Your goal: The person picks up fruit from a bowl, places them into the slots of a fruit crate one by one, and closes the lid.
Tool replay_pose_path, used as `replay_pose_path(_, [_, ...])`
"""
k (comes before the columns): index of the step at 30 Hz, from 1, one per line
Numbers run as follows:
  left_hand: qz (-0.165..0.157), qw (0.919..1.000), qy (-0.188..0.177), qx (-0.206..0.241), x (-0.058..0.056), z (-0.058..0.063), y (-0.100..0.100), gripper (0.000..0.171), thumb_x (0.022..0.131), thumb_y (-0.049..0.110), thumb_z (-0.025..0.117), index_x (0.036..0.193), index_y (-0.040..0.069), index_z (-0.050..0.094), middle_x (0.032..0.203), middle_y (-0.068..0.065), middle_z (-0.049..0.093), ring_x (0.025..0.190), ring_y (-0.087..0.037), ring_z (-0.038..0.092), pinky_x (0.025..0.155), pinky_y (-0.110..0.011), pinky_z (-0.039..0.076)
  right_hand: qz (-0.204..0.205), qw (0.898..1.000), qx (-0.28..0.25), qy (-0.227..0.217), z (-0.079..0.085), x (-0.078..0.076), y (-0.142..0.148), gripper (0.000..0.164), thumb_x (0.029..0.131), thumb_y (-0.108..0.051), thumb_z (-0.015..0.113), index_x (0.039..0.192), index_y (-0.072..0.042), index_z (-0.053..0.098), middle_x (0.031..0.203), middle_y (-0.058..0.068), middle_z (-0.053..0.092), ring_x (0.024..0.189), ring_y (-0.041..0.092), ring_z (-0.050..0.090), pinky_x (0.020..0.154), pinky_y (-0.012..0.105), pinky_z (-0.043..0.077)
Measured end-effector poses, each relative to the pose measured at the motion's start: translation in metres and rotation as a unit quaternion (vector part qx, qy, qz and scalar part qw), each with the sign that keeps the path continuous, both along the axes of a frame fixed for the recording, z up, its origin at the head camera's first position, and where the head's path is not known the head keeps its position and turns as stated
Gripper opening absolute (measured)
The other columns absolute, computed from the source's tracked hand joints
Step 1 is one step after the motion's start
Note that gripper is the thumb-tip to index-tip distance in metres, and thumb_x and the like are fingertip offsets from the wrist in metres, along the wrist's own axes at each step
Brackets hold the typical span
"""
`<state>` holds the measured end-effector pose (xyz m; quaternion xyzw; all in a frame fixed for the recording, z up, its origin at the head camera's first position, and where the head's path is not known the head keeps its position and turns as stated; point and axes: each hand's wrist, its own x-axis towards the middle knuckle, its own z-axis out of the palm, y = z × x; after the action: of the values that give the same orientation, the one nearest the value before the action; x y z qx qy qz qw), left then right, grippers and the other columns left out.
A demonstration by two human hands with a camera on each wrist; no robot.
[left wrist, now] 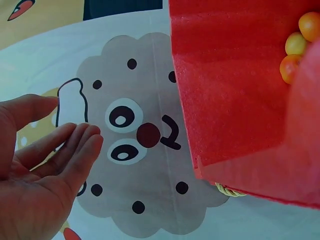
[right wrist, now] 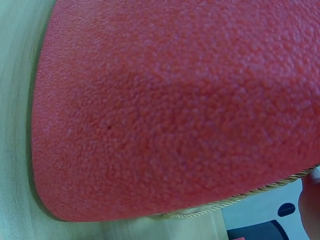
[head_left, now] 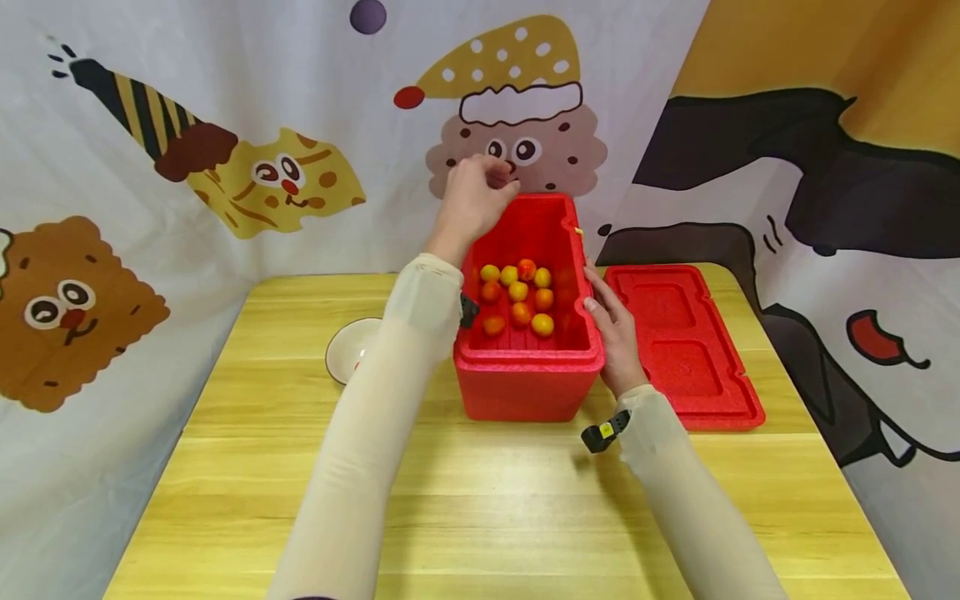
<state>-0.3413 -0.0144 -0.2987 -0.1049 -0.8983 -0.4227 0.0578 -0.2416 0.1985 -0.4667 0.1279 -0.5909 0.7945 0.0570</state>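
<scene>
A deep red foam box [head_left: 532, 387] stands on the table with several small yellow and orange-red fruits, like cherry tomatoes [head_left: 518, 292], on its floor. My left hand [head_left: 474, 196] is raised at the box's far left corner. In the left wrist view its thumb and bent fingers [left wrist: 75, 155] stand apart with nothing between them, outside the red wall. My right hand [head_left: 618, 342] grips the box's right side, its thumb at the rim and its fingers along the outer wall. The right wrist view is mostly filled by that wall, with a gold rope [right wrist: 240, 197] along it.
The red lid [head_left: 712, 408] lies flat to the right of the box. A white bowl [head_left: 345, 350] stands to the left, partly behind my left sleeve. A printed cartoon curtain [head_left: 300, 50] hangs close behind the wooden table [head_left: 480, 508].
</scene>
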Motion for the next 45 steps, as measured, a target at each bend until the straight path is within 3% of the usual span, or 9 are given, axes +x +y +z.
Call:
replay_pose_path(9, [-0.020,0.9998,0.008,0.005,0.002,0.003,0.000,0.031,0.095,0.020,0.067,0.122,0.005,0.066,0.114,-0.005,0.062,0.101,-0.016,0.057,0.087,-0.021,0.047,-0.005,1.000,-0.001,0.002,0.001,-0.001,0.002,0.051,0.101,-0.019,0.056,0.150,-0.014,0.043,0.159,-0.001,0.027,0.143,0.019,0.027,0.104,0.043,0.037])
replay_pose_path(12, [-0.024,0.9992,0.028,0.012,0.006,0.002,-0.008,0.030,0.095,0.020,0.067,0.121,0.005,0.067,0.113,-0.006,0.062,0.101,-0.016,0.058,0.087,-0.020,0.047,-0.005,1.000,0.001,-0.002,0.001,-0.001,0.002,0.051,0.101,-0.020,0.056,0.150,-0.015,0.043,0.159,-0.003,0.028,0.143,0.019,0.027,0.102,0.039,0.040])
replay_pose_path(16, [-0.036,0.9963,0.057,0.054,0.017,-0.003,-0.026,0.025,0.094,0.015,0.068,0.115,0.001,0.068,0.109,-0.009,0.063,0.097,-0.018,0.061,0.086,-0.020,0.048,-0.002,1.000,0.006,-0.009,0.000,0.001,0.001,0.051,0.101,-0.020,0.056,0.151,-0.017,0.042,0.158,-0.006,0.030,0.143,0.019,0.027,0.100,0.040,0.042])
replay_pose_path(19, [-0.045,0.9929,0.066,0.088,0.026,-0.008,-0.041,0.023,0.093,0.011,0.068,0.112,-0.001,0.068,0.106,-0.010,0.064,0.094,-0.019,0.061,0.085,-0.021,0.050,-0.001,1.000,0.005,-0.011,-0.002,0.002,0.001,0.051,0.101,-0.019,0.055,0.151,-0.018,0.042,0.158,-0.007,0.029,0.143,0.019,0.027,0.099,0.044,0.041])
replay_pose_path(22, [-0.039,0.9917,0.077,0.095,0.035,-0.014,-0.056,0.023,0.093,0.011,0.068,0.111,-0.001,0.069,0.105,-0.010,0.065,0.094,-0.019,0.060,0.086,-0.023,0.051,0.000,1.000,0.007,-0.010,-0.002,0.003,0.001,0.051,0.102,-0.018,0.055,0.151,-0.017,0.042,0.158,-0.006,0.029,0.143,0.019,0.027,0.099,0.046,0.040])
replay_pose_path(29, [-0.020,0.9894,0.099,0.104,0.050,-0.027,-0.083,0.022,0.092,0.013,0.070,0.109,-0.001,0.069,0.105,-0.010,0.065,0.098,-0.020,0.061,0.089,-0.027,0.052,-0.004,1.000,0.006,-0.010,0.001,0.000,0.000,0.051,0.101,-0.019,0.056,0.150,-0.016,0.043,0.158,-0.006,0.029,0.143,0.019,0.027,0.099,0.034,0.044])
replay_pose_path(34, [-0.030,0.9832,0.117,0.137,0.057,-0.038,-0.096,0.018,0.090,0.008,0.071,0.106,-0.002,0.070,0.103,-0.009,0.065,0.098,-0.019,0.063,0.088,-0.032,0.054,-0.006,1.000,0.005,-0.015,0.001,0.000,0.000,0.052,0.101,-0.021,0.057,0.150,-0.017,0.043,0.157,-0.007,0.031,0.142,0.019,0.027,0.098,0.034,0.045])
replay_pose_path(41, [-0.050,0.9755,0.103,0.188,0.066,-0.060,-0.110,0.019,0.090,0.007,0.072,0.106,-0.002,0.071,0.103,-0.010,0.065,0.099,-0.018,0.063,0.088,-0.033,0.053,-0.005,1.000,0.000,-0.007,0.001,-0.001,0.000,0.050,0.102,-0.018,0.055,0.150,-0.014,0.043,0.158,-0.003,0.029,0.143,0.019,0.026,0.100,0.034,0.043])
replay_pose_path(45, [-0.054,0.9765,0.090,0.188,0.072,-0.075,-0.119,0.018,0.089,0.006,0.073,0.105,-0.003,0.071,0.104,-0.012,0.065,0.099,-0.021,0.062,0.089,-0.036,0.053,-0.004,1.000,-0.002,-0.012,0.002,-0.001,0.000,0.051,0.101,-0.018,0.055,0.150,-0.015,0.043,0.158,-0.004,0.029,0.143,0.018,0.027,0.101,0.036,0.041])
